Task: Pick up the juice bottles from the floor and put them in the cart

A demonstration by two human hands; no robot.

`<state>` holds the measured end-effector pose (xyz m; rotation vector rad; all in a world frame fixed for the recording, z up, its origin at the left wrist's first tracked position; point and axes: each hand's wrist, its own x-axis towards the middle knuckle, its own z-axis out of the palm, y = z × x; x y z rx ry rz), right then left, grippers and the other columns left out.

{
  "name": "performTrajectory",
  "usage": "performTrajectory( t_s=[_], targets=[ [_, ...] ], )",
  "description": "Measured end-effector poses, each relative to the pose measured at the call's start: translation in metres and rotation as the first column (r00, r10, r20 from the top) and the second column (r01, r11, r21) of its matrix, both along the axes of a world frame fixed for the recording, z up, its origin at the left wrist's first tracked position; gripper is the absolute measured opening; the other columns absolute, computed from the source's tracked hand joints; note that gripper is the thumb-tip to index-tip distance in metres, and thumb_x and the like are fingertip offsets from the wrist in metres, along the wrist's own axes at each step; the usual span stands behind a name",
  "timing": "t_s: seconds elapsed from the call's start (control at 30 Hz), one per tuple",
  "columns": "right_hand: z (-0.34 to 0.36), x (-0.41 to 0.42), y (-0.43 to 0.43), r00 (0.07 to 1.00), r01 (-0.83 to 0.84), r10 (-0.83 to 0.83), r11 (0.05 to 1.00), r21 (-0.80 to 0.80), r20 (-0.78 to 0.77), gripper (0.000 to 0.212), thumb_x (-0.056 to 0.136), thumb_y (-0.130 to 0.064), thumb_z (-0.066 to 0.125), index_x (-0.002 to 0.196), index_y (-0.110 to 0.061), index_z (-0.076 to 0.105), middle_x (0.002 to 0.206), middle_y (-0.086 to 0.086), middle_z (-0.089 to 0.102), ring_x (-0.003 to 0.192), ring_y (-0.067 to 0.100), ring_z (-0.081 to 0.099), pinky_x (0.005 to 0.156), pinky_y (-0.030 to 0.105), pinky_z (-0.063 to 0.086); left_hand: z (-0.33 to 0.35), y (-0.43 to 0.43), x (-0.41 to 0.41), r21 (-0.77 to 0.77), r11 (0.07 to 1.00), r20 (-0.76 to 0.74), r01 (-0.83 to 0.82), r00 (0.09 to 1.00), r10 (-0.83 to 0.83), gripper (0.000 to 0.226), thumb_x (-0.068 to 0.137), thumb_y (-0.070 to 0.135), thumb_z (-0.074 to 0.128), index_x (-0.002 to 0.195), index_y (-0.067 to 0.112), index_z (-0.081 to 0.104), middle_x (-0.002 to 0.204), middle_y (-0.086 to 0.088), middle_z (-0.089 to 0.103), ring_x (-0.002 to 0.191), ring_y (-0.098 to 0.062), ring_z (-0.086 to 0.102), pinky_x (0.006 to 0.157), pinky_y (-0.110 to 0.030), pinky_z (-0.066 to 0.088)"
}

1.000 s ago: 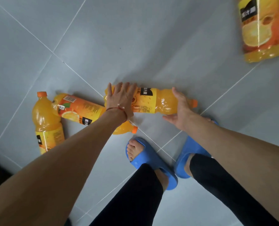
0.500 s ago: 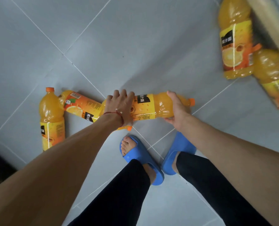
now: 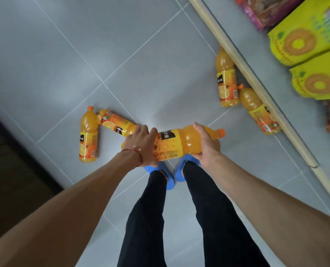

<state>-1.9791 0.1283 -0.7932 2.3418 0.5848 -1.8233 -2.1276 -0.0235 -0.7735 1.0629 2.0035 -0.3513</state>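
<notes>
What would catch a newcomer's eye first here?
The left hand and right hand grip a big orange juice bottle sideways, mid-picture. On the grey floor lie a far-left bottle, a slanted bottle beside it, and two by the wooden shelf edge: an upper bottle and a lower bottle.

Held bottle (image 3: 181,145) over the slippers (image 3: 178,175); left bottle pair (image 3: 88,135) on floor (image 3: 121,45); right pair (image 3: 226,83) beside shelf edge (image 3: 256,84)

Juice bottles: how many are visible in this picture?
5. The held bottle is gripped by the left hand and right hand. Two left bottles lie on the floor. Two right bottles lie beside the shelf edge. More may be hidden beneath it.
</notes>
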Motion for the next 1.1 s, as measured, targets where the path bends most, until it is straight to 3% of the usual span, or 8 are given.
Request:
performTrajectory(
  t_s=[0.07,0.17,0.33,0.47,0.57,0.77,0.97,1.1],
  targets=[
    [0.036,0.01,-0.002,0.999,0.035,-0.035,0.999,0.015,-0.023,0.064,0.066,-0.053,0.094,0.11,-0.022,0.059,0.11,0.01,0.071,0.099,0.029,0.073,0.084,0.051,0.064,0.039,0.001,0.005,0.009,1.0,-0.001,0.018,1.0,-0.018,0.098,0.041,0.057,0.081,0.124,0.025,0.039,0.11,0.0,0.047,0.097,-0.024,0.055,0.064,-0.034,0.047],
    [0.088,0.024,-0.009,0.995,0.081,-0.079,0.996,0.04,-0.061,0.066,0.068,-0.05,0.094,0.117,-0.022,0.06,0.111,0.01,0.071,0.099,0.03,0.072,0.085,0.054,0.063,0.092,0.0,0.012,0.031,0.999,-0.002,0.041,0.999,-0.041,0.098,0.04,0.061,0.078,0.124,0.028,0.04,0.105,0.002,0.046,0.076,-0.022,0.055,0.059,-0.032,0.043],
    [0.158,0.049,-0.033,0.979,0.193,-0.184,0.976,0.099,-0.093,0.058,0.068,-0.048,0.095,0.106,-0.031,0.055,0.11,0.006,0.068,0.099,0.028,0.07,0.086,0.053,0.063,0.155,-0.015,0.03,0.1,0.987,-0.006,0.126,0.992,-0.126,0.098,0.041,0.065,0.077,0.125,0.029,0.042,0.109,0.002,0.046,0.095,-0.023,0.056,0.065,-0.032,0.036],
    [0.204,0.078,-0.065,0.961,0.265,-0.249,0.955,0.132,-0.123,0.079,0.069,-0.049,0.093,0.13,-0.033,0.046,0.116,0.007,0.062,0.106,0.032,0.066,0.085,0.052,0.062,0.195,-0.033,0.047,0.156,0.968,-0.002,0.196,0.98,-0.198,0.096,0.043,0.062,0.078,0.125,0.029,0.041,0.111,0.002,0.044,0.096,-0.023,0.055,0.067,-0.033,0.041],
    [0.234,0.106,-0.098,0.931,0.347,-0.319,0.924,0.159,-0.18,0.082,0.071,-0.048,0.092,0.136,-0.035,0.045,0.119,0.006,0.061,0.107,0.03,0.066,0.078,0.048,0.063,0.225,-0.049,0.065,0.188,0.939,-0.021,0.29,0.956,-0.291,0.094,0.044,0.061,0.078,0.123,0.027,0.04,0.109,0.003,0.042,0.094,-0.023,0.054,0.067,-0.034,0.044],
    [0.288,0.167,-0.163,0.838,0.54,-0.488,0.807,0.238,-0.245,0.07,0.074,-0.047,0.09,0.128,-0.037,0.046,0.115,0.002,0.064,0.1,0.023,0.069,0.067,0.039,0.061,0.28,-0.066,0.105,0.21,0.844,-0.016,0.493,0.865,-0.501,0.094,0.045,0.066,0.078,0.121,0.028,0.037,0.107,0.003,0.038,0.095,-0.019,0.046,0.066,-0.034,0.045],
    [0.319,0.244,-0.217,0.686,0.728,-0.668,0.627,0.278,-0.289,0.091,0.073,-0.043,0.092,0.149,-0.034,0.042,0.13,0.005,0.063,0.111,0.028,0.068,0.082,0.047,0.062,0.312,-0.071,0.173,0.23,0.704,-0.05,0.672,0.731,-0.68,0.096,0.045,0.067,0.076,0.122,0.03,0.034,0.109,0.005,0.039,0.092,-0.017,0.047,0.068,-0.034,0.046],
    [0.335,0.303,-0.241,0.582,0.809,-0.749,0.496,0.315,-0.316,0.092,0.073,-0.04,0.092,0.149,-0.032,0.042,0.122,0.003,0.065,0.104,0.025,0.07,0.087,0.05,0.063,0.328,-0.069,0.229,0.244,0.641,-0.029,0.728,0.666,-0.745,0.094,0.042,0.068,0.071,0.121,0.033,0.034,0.106,0.007,0.04,0.087,-0.016,0.047,0.068,-0.034,0.042]
  ],
)
